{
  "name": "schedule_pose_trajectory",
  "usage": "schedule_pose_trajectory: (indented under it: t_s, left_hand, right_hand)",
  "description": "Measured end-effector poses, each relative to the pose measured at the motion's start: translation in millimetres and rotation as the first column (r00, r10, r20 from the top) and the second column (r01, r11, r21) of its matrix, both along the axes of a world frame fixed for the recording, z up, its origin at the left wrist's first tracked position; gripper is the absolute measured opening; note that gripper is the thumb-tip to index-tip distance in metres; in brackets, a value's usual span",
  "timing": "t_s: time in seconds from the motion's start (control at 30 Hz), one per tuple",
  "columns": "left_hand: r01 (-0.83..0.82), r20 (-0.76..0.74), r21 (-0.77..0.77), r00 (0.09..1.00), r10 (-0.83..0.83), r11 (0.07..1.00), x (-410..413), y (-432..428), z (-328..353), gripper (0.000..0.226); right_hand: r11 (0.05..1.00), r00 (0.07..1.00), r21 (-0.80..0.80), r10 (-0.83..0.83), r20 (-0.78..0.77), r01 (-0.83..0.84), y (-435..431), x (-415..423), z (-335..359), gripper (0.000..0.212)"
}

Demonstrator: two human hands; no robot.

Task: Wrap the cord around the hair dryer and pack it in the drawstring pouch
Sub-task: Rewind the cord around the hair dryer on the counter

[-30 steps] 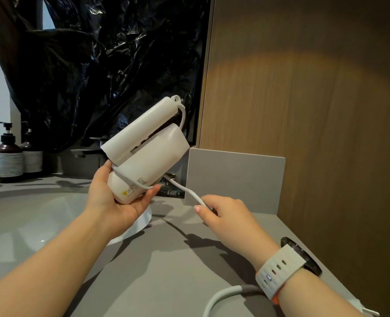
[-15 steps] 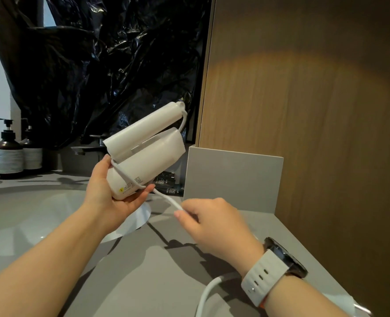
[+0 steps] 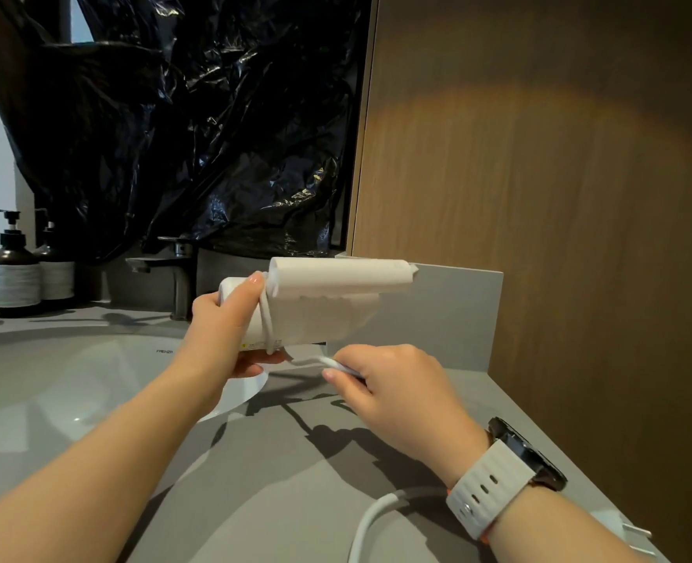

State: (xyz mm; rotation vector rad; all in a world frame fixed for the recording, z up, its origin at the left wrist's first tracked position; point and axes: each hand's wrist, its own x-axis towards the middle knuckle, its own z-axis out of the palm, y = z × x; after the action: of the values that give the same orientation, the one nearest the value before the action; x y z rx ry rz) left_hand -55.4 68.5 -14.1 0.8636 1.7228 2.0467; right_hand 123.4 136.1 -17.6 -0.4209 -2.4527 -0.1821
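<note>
One turn of cord (image 3: 268, 319) crosses the hair dryer (image 3: 320, 314) at this point, and both hands are at work on it. The left hand (image 3: 222, 331) has its fingers (image 3: 261, 359) curled round the hair dryer's rear end, holding it level in the air with the folded handle on top. Just below the hair dryer, the right hand (image 3: 393, 388) pinches the cord between thumb and fingers (image 3: 336, 373), close to the loop. Nearer the person than the hair dryer, slack cord curves over the grey worktop (image 3: 279, 481) under the right wrist, and the plug (image 3: 630, 534) lies farther out on that side. I judge the wrapping barely begun: most of the cord is loose and more turns are needed. No drawstring pouch shows, so packing is all ahead. Behind the hair dryer stands a tap (image 3: 182, 274), and left of it lies the basin (image 3: 72, 379).
</note>
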Motion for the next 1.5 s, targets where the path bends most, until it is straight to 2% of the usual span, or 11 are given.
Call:
schedule_pose_trajectory:
  t_s: [0.1,0.2,0.33,0.47,0.53,0.6,0.8,1.0,1.23,1.33,1.5]
  left_hand:
    - [-0.056,-0.149,0.001,0.987,0.055,0.998,12,-1,-1,0.051]
    - [-0.112,-0.314,-0.050,0.945,0.091,0.992,20,-1,-6,0.071]
    - [-0.235,-0.511,-0.164,0.851,0.121,0.958,23,3,-12,0.074]
    - [-0.241,-0.429,-0.174,0.891,0.147,0.955,11,3,-12,0.082]
    - [-0.203,-0.379,-0.150,0.916,0.133,0.968,9,1,-10,0.072]
    - [-0.181,-0.371,-0.136,0.921,0.119,0.974,10,-1,-7,0.067]
    - [-0.151,-0.406,-0.178,0.911,0.067,0.972,11,-4,-9,0.091]
    - [-0.025,-0.303,-0.161,0.953,-0.025,0.987,11,2,-7,0.054]
    - [0.178,-0.388,-0.190,0.890,-0.240,0.966,7,-5,-6,0.023]
    - [0.236,-0.433,-0.280,0.834,-0.342,0.931,6,-7,-7,0.021]
    - [0.257,-0.476,-0.453,0.740,-0.476,0.853,6,-9,-7,0.030]
  right_hand:
    - [1.000,0.999,0.001,0.030,-0.019,-0.030,-1,-1,-2,0.035]
    - [0.998,0.999,-0.051,0.023,0.045,-0.021,-4,0,-1,0.029]
    - [0.971,0.993,-0.239,0.029,0.118,0.000,-6,0,2,0.015]
    - [0.923,0.998,-0.385,0.032,0.053,-0.009,3,2,5,0.013]
    - [0.915,0.999,-0.400,0.043,-0.017,-0.047,6,4,7,0.017]
    - [0.941,0.996,-0.336,0.008,-0.090,-0.038,11,11,12,0.020]
    - [0.988,0.979,-0.145,0.029,-0.202,-0.059,18,15,13,0.022]
    - [0.998,0.937,-0.046,0.021,-0.348,-0.040,23,12,8,0.023]
    - [0.971,0.919,-0.236,-0.071,-0.387,-0.025,29,12,4,0.037]
    - [0.938,0.932,-0.347,-0.130,-0.338,0.005,30,14,5,0.051]
    - [0.883,0.940,-0.468,-0.118,-0.321,-0.049,33,15,2,0.044]
